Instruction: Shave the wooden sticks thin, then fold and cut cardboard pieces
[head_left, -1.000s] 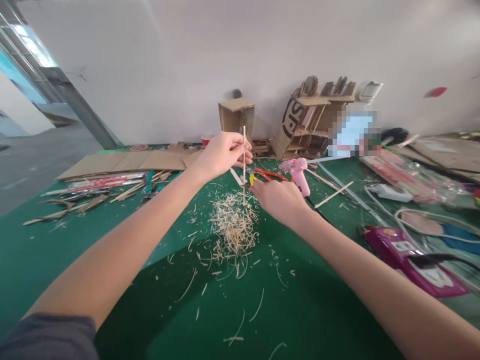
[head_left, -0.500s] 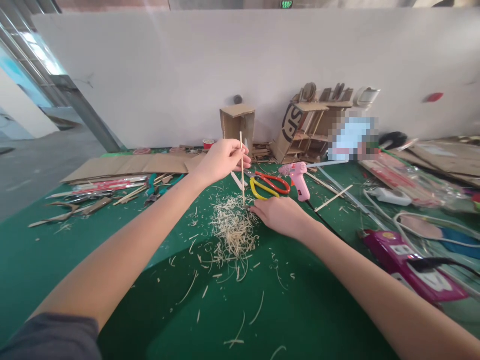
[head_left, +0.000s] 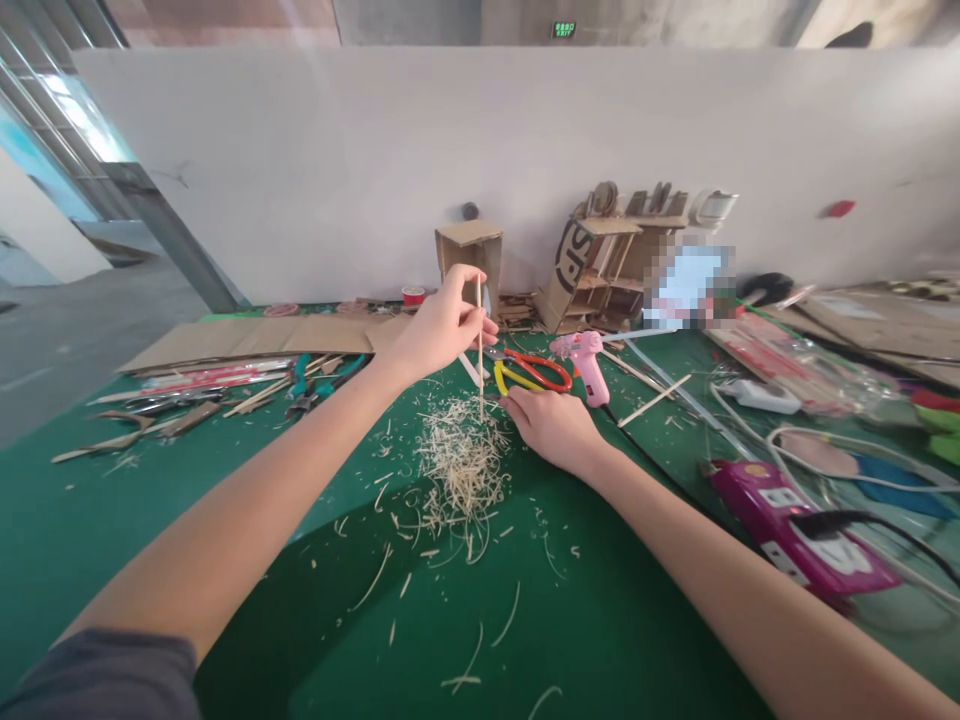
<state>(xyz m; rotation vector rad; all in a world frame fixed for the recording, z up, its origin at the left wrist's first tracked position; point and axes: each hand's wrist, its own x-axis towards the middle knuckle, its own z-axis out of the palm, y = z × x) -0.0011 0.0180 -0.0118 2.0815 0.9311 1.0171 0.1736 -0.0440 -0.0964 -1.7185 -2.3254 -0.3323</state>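
Pinching an upright wooden stick (head_left: 481, 370) in the left hand (head_left: 444, 328), with the right hand (head_left: 555, 425) curled near its lower end, impossible to tell around what. Apparently shaving it by a pile of wood shavings (head_left: 459, 465); next, calling for a steady hold. Beyond, on the green surface (head_left: 600, 620): scissors (head_left: 538, 361), pink glue gun (head_left: 589, 366).

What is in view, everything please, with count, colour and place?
stick: one, pale, upright in left hand
shavings: one pile, pale, under stick
scissors: one, red-yellow, beyond right hand
glue gun: one, pink, right of scissors
power strip: one, magenta, right
pliers: count unclear, teal, left
cardboard: one strip, brown, left
spool: one, red, beyond left hand
box: one, brown, by partition
shelf: one, brown, right of box
table: one, green, underneath
partition: one, grey, behind
left hand: one, bare, centre
right hand: one, bare, near stick's foot
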